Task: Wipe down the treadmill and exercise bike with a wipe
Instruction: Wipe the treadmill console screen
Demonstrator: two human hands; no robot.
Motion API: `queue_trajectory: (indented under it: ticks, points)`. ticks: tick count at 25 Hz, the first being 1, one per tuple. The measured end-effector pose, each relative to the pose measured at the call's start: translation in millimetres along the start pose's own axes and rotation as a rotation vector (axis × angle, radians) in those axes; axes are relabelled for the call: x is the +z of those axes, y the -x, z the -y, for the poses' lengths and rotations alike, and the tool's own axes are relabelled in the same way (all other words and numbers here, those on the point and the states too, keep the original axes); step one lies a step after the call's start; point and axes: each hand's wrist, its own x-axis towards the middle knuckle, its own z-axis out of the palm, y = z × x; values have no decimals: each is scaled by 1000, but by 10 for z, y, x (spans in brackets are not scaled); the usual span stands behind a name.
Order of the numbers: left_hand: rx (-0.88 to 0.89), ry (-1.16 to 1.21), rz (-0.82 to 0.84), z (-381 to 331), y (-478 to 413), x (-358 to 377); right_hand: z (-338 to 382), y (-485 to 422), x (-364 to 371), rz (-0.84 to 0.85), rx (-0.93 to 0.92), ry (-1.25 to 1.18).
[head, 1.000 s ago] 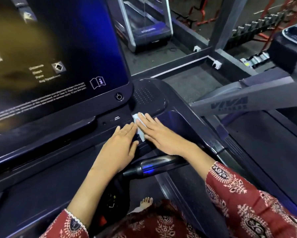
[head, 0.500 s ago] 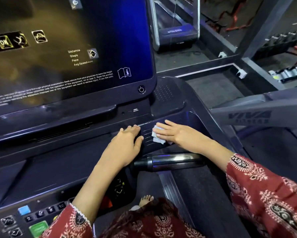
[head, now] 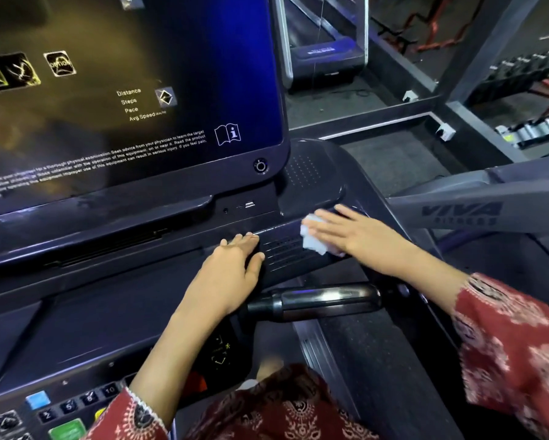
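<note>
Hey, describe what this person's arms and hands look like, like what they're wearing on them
Both hands, left hand and right hand, are bare: no gloves, and no rings or watch that I can see. The forearms are uncovered. Loose red sleeves with a white and dark block-print floral pattern sit pushed back, the left sleeve ending in a patterned cuff, the right sleeve wide and draping.

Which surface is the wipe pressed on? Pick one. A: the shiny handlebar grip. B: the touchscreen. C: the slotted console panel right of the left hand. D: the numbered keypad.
C: the right hand holds the white wipe flat against the slotted panel.
</note>
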Motion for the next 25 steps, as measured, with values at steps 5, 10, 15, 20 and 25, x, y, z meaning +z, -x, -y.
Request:
queue_trajectory:
  ticks: [5, 10, 15, 20, 25]
  points:
    - [3, 11, -1, 9, 3, 18, 369, -160, 134, -1, 724, -115]
    - [1, -43, -11, 9, -16, 31, 390, -395, 82, -58, 254, -49]
    - [-13, -21, -8, 49, -28, 75, 357, -403, -63, -67, 918, -165]
    - [10, -58, -29, 55, -64, 94, 518, -600, -25, -121, 535, -226]
    - [52, -152, -25, 3, -75, 74, 312, -160, -74, 62, 878, 56]
